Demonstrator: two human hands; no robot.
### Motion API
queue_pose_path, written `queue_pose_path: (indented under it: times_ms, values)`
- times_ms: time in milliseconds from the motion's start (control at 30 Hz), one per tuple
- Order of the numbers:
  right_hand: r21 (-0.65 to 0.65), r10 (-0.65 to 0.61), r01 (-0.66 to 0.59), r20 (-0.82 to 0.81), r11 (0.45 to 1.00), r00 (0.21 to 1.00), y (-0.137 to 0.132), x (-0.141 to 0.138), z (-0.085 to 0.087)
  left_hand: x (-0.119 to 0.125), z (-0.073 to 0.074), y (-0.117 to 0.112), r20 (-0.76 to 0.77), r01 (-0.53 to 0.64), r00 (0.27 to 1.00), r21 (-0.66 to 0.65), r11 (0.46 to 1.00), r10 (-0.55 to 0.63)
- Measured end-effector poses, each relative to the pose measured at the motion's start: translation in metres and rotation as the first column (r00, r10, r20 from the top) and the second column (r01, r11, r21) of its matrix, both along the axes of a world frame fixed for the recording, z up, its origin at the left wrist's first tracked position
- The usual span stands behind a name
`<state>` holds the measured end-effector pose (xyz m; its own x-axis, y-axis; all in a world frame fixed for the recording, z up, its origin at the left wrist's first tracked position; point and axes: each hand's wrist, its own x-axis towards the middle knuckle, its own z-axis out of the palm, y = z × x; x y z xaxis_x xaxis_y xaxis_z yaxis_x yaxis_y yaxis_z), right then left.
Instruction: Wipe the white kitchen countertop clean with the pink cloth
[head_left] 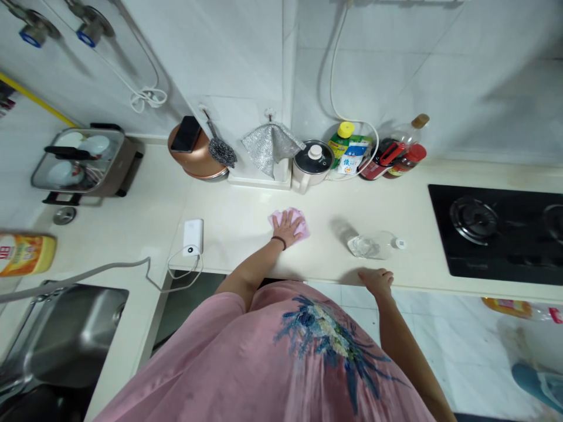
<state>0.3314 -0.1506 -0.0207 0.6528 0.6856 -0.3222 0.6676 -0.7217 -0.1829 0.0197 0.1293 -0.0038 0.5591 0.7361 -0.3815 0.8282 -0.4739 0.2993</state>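
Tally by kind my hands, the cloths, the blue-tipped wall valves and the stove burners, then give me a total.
Hands: 2, left hand and right hand
Cloths: 2, pink cloth and silver cloth
Wall valves: 2
Stove burners: 2, one cut off
Total: 8

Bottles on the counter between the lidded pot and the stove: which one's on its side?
The clear, white-capped bottle near the right hand, cap towards the stove. The other bottles stand upright behind it.

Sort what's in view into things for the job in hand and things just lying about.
In the job, it seems:
cloth, under the left hand
counter, beneath the cloth

Just lying about:
white-capped bottle
power bank
phone, on the bronze pot
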Motion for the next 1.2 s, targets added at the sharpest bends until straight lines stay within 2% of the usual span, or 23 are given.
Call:
queue_pose_path:
  times_ms: [67, 133, 300, 367, 467, 533, 600, 667, 767, 867, 967, 1067, 1133, 1200]
  values:
    - [0.119, -0.009, 0.008, 0.007, 0.993, 1.000, 0.001, -0.002, 0.004, -0.010, 0.004, 0.027, -0.020, -0.093, 0.995, -0.003, 0.996, 0.093]
    - [0.185, -0.041, 0.038, 0.010, 0.982, 0.999, 0.004, -0.004, 0.008, -0.025, 0.007, 0.052, -0.043, -0.186, 0.982, -0.002, 0.982, 0.186]
    - [0.149, -0.036, 0.037, -0.008, 0.988, 0.999, 0.007, -0.009, 0.017, -0.088, 0.013, 0.095, -0.128, -0.413, 0.901, 0.043, 0.910, 0.415]
    - [0.118, -0.026, 0.026, -0.007, 0.993, 1.000, 0.006, -0.009, 0.018, -0.122, 0.013, 0.101, -0.157, -0.496, 0.850, 0.081, 0.865, 0.503]
    - [0.130, -0.026, 0.024, 0.011, 0.991, 1.000, 0.003, -0.008, 0.015, -0.167, 0.013, 0.096, -0.185, -0.606, 0.762, 0.134, 0.784, 0.621]
    - [0.169, -0.023, 0.018, 0.024, 0.985, 0.999, 0.002, -0.006, 0.011, -0.185, 0.012, 0.085, -0.203, -0.658, 0.708, 0.160, 0.736, 0.677]
    - [0.197, -0.013, 0.005, 0.039, 0.980, 0.999, 0.001, -0.005, 0.008, -0.191, 0.011, 0.072, -0.218, -0.691, 0.666, 0.178, 0.701, 0.713]
    - [0.194, -0.011, 0.002, 0.049, 0.981, 0.999, 0.001, -0.004, 0.006, -0.186, 0.009, 0.058, -0.224, -0.717, 0.634, 0.188, 0.671, 0.740]
    - [0.169, -0.018, 0.009, 0.051, 0.986, 0.999, 0.001, -0.004, 0.004, -0.161, 0.007, 0.041, -0.212, -0.734, 0.621, 0.180, 0.655, 0.755]
    - [0.150, -0.022, 0.012, 0.068, 0.989, 0.997, -0.001, -0.003, 0.002, -0.123, 0.006, 0.029, -0.192, -0.673, 0.704, 0.128, 0.728, 0.684]
    - [0.132, -0.016, 0.004, 0.094, 0.991, 0.995, -0.002, -0.003, -0.002, -0.076, 0.004, 0.018, -0.159, -0.521, 0.838, 0.054, 0.852, 0.522]
    - [0.148, 0.011, -0.026, 0.102, 0.989, 0.995, -0.003, -0.001, -0.005, -0.025, -0.001, 0.005, -0.071, -0.295, 0.954, -0.015, 0.956, 0.293]
    - [0.158, 0.020, -0.038, 0.113, 0.987, 0.993, -0.004, 0.000, -0.007, 0.005, -0.004, -0.004, 0.002, -0.124, 0.992, -0.039, 0.992, 0.124]
    - [0.165, 0.024, -0.047, 0.134, 0.985, 0.991, -0.005, 0.001, -0.008, 0.027, -0.006, -0.009, 0.054, 0.021, 0.998, -0.043, 0.999, -0.018]
